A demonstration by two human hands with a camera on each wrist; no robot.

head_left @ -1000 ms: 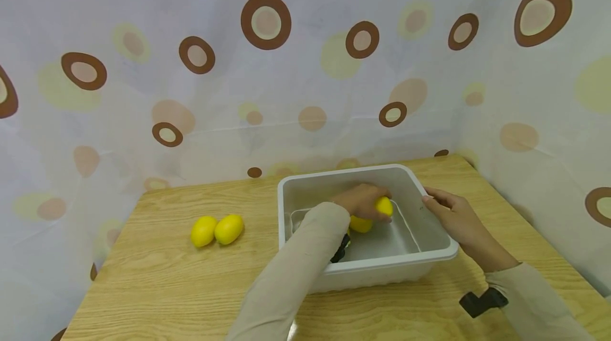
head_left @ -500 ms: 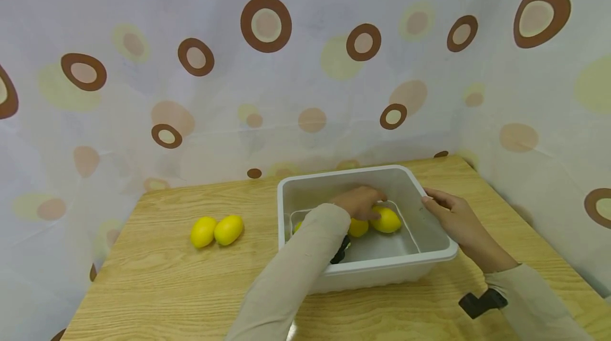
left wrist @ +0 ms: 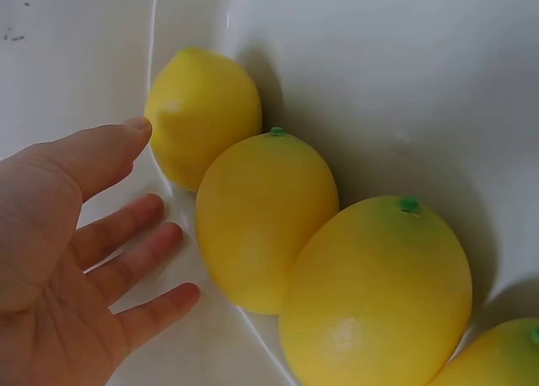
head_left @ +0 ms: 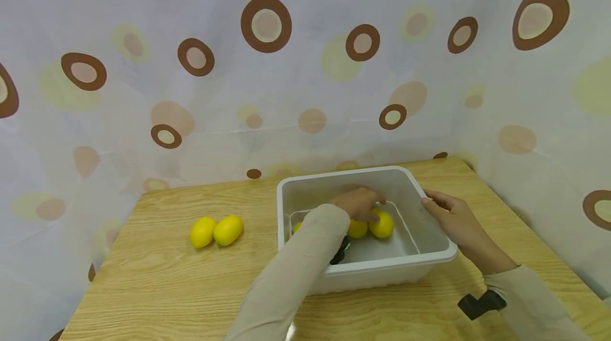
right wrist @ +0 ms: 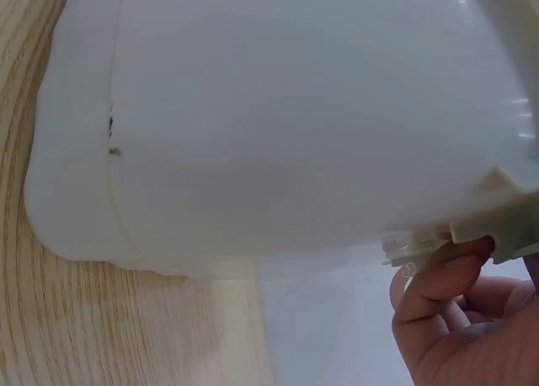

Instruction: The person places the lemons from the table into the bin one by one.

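The right hand [head_left: 451, 219] pinches the rim of a white bin [head_left: 377, 279] right of centre; two lemons [head_left: 215, 231] lie on the desk [head_left: 143, 267] at left. Deeper in the bin, the left hand's [head_left: 357, 204] loosely spread fingers hold nothing beside the rightmost lemon [head_left: 382, 223]. A nudge might roll it; a second earlier, they gripped it.

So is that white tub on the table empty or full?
Neither: the tub is partly filled. The left wrist view shows four lemons inside; the head view shows part of its floor bare.
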